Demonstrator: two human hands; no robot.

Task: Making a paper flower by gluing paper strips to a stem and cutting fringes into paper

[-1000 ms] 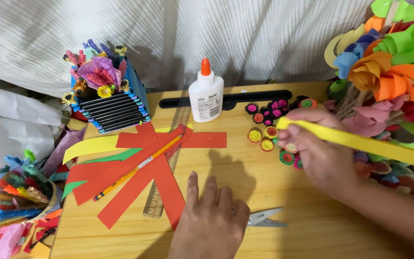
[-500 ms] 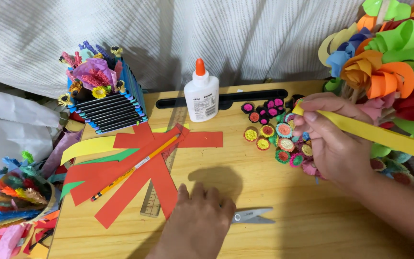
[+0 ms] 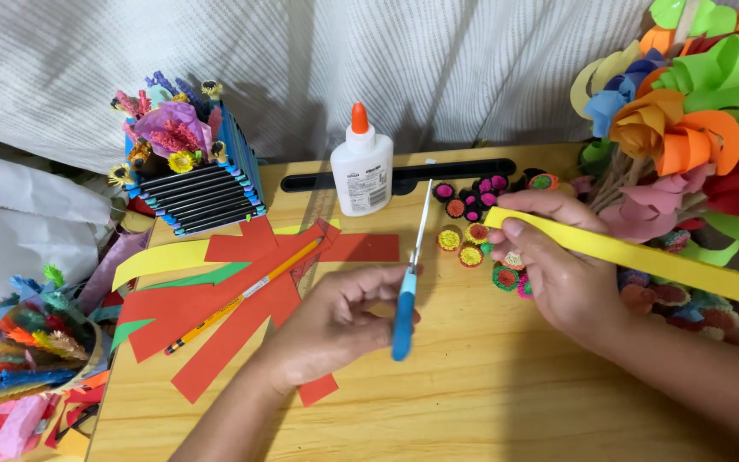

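Above the table (image 3: 472,402), the left hand (image 3: 331,325) grips blue-handled scissors (image 3: 410,265), blades pointing up and away, while the right hand (image 3: 558,265) pinches the near end of a yellow paper strip (image 3: 643,257), just right of the blades, running rightward.

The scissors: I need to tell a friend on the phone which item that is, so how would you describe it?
On the light wooden table, look just right of the red paper strips, below the white glue bottle with an orange cap. The left hand holds the blue-handled scissors upright, thin metal blades shut and pointing away; nothing else nearby is metal.
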